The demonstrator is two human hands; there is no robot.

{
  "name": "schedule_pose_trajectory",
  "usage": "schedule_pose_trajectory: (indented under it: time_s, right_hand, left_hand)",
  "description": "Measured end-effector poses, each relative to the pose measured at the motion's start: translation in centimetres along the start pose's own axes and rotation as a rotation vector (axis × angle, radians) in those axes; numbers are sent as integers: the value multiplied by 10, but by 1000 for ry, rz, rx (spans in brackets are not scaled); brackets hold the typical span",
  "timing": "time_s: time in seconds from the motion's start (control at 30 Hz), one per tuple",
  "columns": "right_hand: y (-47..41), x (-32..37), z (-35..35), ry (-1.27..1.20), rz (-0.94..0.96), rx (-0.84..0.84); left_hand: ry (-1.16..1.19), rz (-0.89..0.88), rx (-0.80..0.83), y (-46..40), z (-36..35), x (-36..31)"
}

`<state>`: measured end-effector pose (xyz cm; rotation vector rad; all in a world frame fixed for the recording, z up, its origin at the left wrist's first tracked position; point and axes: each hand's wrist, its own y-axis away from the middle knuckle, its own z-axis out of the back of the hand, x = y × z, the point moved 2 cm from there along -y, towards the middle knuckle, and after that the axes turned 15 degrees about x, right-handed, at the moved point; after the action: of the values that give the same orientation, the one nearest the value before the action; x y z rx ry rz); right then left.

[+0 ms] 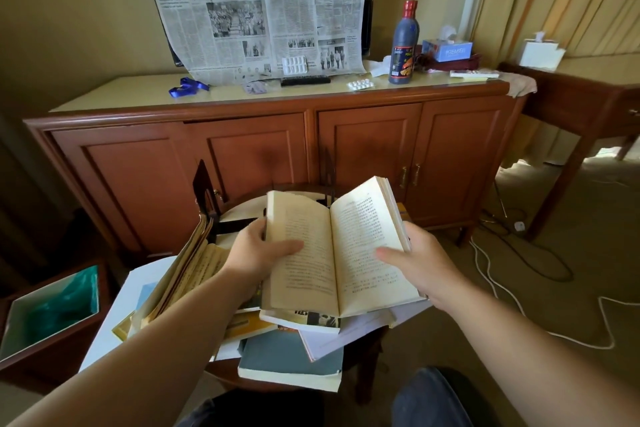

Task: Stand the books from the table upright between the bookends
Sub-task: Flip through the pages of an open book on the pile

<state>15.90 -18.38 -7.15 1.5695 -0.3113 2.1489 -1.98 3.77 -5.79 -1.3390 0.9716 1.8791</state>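
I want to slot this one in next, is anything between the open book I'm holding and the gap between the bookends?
Nothing visible blocks it. The open book, held by the left hand and right hand, hides part of the gap between the left bookend and right bookend.

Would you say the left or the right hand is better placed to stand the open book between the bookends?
Probably the left hand: it already grips the open book and is nearer the bookends.
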Motion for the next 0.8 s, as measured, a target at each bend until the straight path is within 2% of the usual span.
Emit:
schedule_pose_trajectory:
  time_s: [0.1, 0.23, 0.47, 0.53, 0.6, 0.67, 0.73, 0.8]
  right_hand:
    - [5, 24, -10, 81, 96, -17]
    - [8, 49, -26, 103, 221, -28]
    - [8, 47, -40, 188, 254, 79]
    - [5, 45, -40, 171, 229, 37]
    - [1, 45, -38, 211, 198, -53]
    - [-3, 44, -35, 235, 211, -126]
    - [-5, 43, -33, 209, 244, -142]
    - [-5, 42, -32, 154, 277, -123]
  left_hand:
    - [104, -211, 180, 13, -12, -22]
    - [175, -324, 320, 23, -31, -38]
    - [275, -195, 438, 24, -46, -30]
    - [289, -183, 468, 23, -48, -26]
    - [161, -229, 425, 21, -47, -25]
    - [18, -293, 276, 14, -44, -22]
    - [-14, -277, 148, 6, -37, -19]
    - [22, -206, 116, -1, -28, -17]
